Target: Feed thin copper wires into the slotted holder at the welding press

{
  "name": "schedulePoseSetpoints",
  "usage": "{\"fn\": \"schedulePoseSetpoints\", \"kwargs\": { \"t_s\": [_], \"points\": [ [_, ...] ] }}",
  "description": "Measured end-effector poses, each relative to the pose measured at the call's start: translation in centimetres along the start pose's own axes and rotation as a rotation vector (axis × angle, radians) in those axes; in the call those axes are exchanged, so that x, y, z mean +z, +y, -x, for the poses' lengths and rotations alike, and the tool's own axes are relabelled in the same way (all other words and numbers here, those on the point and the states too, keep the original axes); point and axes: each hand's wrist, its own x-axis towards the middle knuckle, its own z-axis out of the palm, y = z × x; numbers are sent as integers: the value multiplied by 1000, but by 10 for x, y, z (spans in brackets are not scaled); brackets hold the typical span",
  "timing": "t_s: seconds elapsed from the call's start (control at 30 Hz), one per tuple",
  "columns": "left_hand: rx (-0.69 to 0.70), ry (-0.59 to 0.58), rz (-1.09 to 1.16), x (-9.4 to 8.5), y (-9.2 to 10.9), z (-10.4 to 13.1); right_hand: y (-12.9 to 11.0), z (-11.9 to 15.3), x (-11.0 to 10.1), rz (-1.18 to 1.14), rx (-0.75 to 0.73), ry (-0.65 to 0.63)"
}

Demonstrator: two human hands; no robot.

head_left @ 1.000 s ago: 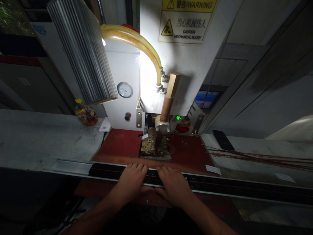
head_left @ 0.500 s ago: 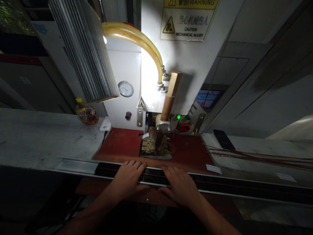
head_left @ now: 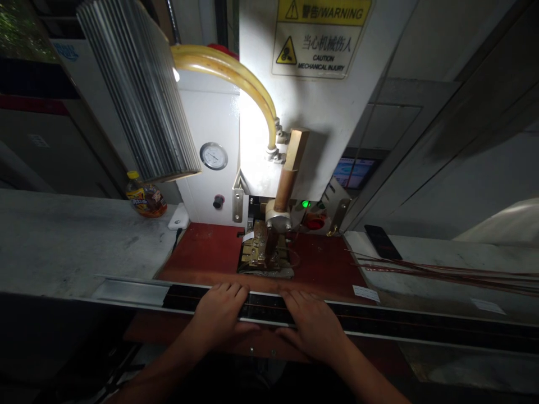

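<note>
A long metal channel [head_left: 122, 290] lies crosswise in front of me, with black strips [head_left: 396, 321] and a thin copper-coloured line inside it. My left hand [head_left: 222, 311] wraps over the channel, fingers across the far rim and thumb along the near side. To its right, my right hand [head_left: 314, 320] grips the same channel in a similar way. A short stretch of black strip shows between both hands. Just beyond them stands a brass fixture [head_left: 257, 252] under a copper-coloured electrode rod [head_left: 286, 188] of a white machine [head_left: 261, 95].
A finned metal lamp [head_left: 138, 90] hangs at upper left. A bottle [head_left: 146, 199] stands on the left bench [head_left: 84, 230]. A phone [head_left: 382, 242] and several copper-coloured rods [head_left: 438, 271] lie at right. Red boards [head_left: 206, 247] flank the fixture.
The view has shifted slightly, so the machine appears a little lower and further left. Both hands keep their hold on the channel, with little visible movement along it.
</note>
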Motion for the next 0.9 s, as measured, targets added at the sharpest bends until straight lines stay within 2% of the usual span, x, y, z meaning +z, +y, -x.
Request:
{"fn": "schedulePoseSetpoints", "kwargs": {
  "t_s": [0.33, 0.67, 0.9],
  "points": [
    [2, -1, 15, 1, 0, -2, -5, -8, -11, -21, 25, -79],
    [18, -14, 27, 5, 11, -10, -17, -19, -10, -49, -48, 1],
    [29, -17, 36, 10, 24, -19, -22, -25, -4, -27, -45, -23]
  ]
}}
